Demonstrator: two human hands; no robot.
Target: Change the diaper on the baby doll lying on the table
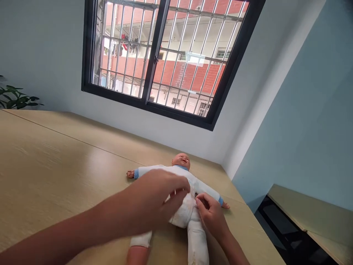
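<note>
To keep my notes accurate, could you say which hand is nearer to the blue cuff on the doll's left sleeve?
Right. The right hand is close beside the blue cuff; the left hand is farther away, over the midsection of the doll.

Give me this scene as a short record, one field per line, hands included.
Doll: on its back, arms spread
Clothing: white, blue collar and cuffs
Left hand: above the doll's torso, fingers curled; grip unclear
Right hand: fingertips at the doll's waist; grip unclear
Surface: pale wood-look table
Behind: dark-framed window, bars outside
Far left: leafy plant
</note>
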